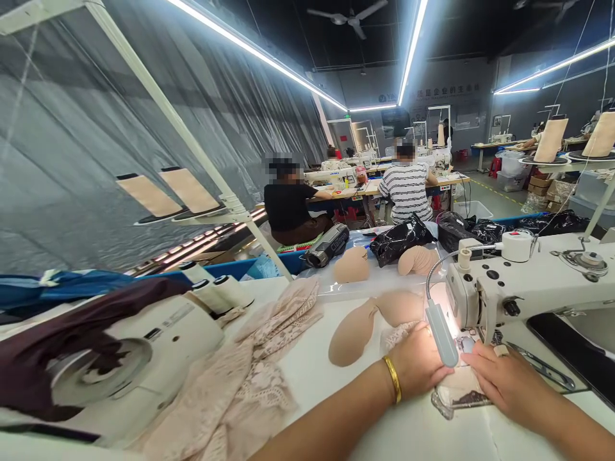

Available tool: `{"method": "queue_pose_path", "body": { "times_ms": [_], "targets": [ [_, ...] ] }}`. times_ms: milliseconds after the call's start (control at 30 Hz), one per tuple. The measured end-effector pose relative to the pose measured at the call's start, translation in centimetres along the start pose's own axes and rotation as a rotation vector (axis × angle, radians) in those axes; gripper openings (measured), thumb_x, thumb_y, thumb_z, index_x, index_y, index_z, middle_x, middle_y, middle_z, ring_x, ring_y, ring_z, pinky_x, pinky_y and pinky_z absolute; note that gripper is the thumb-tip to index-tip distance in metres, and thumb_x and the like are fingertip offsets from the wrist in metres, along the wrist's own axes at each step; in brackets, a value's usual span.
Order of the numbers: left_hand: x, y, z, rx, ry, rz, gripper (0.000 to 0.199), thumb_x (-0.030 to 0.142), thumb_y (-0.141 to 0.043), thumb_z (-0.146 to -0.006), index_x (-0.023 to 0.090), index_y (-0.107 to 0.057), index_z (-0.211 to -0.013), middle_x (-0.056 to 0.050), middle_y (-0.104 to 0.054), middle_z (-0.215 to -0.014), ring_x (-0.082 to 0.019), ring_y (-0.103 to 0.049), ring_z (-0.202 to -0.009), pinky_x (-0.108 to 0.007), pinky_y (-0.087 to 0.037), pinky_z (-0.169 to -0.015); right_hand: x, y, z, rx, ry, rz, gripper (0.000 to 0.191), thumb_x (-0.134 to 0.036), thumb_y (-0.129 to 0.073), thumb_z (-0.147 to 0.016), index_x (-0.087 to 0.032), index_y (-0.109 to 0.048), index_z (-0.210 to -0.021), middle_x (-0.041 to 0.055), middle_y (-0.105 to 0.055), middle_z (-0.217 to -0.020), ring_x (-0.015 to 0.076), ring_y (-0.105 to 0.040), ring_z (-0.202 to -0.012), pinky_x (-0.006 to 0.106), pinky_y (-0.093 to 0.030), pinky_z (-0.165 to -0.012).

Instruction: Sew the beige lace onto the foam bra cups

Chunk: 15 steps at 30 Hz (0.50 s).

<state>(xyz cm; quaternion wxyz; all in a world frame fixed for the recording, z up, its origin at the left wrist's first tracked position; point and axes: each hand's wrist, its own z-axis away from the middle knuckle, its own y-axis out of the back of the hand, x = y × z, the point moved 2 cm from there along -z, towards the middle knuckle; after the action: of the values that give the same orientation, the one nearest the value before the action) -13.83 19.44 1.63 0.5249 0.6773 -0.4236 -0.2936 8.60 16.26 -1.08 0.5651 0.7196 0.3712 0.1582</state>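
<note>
My left hand, with a gold bangle at the wrist, is by the sewing machine's needle area, its fingers closed on beige lace fabric. The lamp head partly covers those fingers. A pair of joined beige bra cups lies on the table just left of that hand. My right hand, wearing a ring, has its fingertips drawn together at the presser foot of the white sewing machine. What they pinch is too small to make out. Below the needle, a pale, dark-edged piece lies between my hands.
A grey lamp hangs over the needle. Beige lace garments spread across the table's left, beside another machine head and thread cones. Stacked cups and black plastic bags lie behind. Two people sit farther off.
</note>
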Motion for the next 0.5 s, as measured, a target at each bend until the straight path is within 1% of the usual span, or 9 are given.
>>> {"method": "queue_pose_path", "body": {
  "times_ms": [133,233,333,500],
  "targets": [
    [-0.7,-0.3,0.0,0.014,-0.027,0.008,0.015,0.032,-0.065,-0.103,0.021,-0.070,-0.112,-0.005,-0.078,-0.123,-0.029,-0.070,-0.112,-0.044,-0.043,-0.102,0.2,-0.4,0.2,-0.002,-0.012,0.030,0.039,-0.007,-0.037,-0.099,-0.024,-0.068,-0.116,0.0066,-0.071,-0.102,0.0236,-0.060,-0.074,0.034,-0.037,-0.062],
    [-1.1,-0.6,0.1,0.031,-0.056,0.022,0.016,0.033,-0.064,-0.103,0.020,-0.071,-0.110,-0.005,-0.078,-0.120,-0.028,-0.070,-0.110,-0.043,-0.044,-0.098,0.2,-0.5,0.4,-0.042,0.008,0.066,0.043,-0.003,-0.041,-0.094,-0.025,-0.069,-0.118,0.0061,-0.069,-0.101,0.0238,-0.060,-0.076,0.034,-0.035,-0.063],
    [-1.4,-0.9,0.0,0.023,-0.078,0.021,0.017,0.032,-0.061,-0.104,0.020,-0.071,-0.110,-0.006,-0.079,-0.118,-0.028,-0.070,-0.113,-0.042,-0.045,-0.098,0.1,-0.4,0.4,-0.083,0.000,0.067,0.044,-0.001,-0.043,-0.092,-0.026,-0.069,-0.117,0.0046,-0.068,-0.098,0.0231,-0.058,-0.074,0.034,-0.032,-0.062],
    [-1.9,-0.6,-0.3,0.003,-0.051,-0.023,0.019,0.030,-0.058,-0.105,0.021,-0.071,-0.115,-0.007,-0.078,-0.120,-0.028,-0.068,-0.111,-0.044,-0.043,-0.102,0.0,-0.1,0.2,-0.074,-0.033,0.044,0.041,-0.003,-0.040,-0.095,-0.024,-0.070,-0.115,0.0048,-0.068,-0.097,0.0236,-0.059,-0.076,0.034,-0.034,-0.064]
  ]
}}
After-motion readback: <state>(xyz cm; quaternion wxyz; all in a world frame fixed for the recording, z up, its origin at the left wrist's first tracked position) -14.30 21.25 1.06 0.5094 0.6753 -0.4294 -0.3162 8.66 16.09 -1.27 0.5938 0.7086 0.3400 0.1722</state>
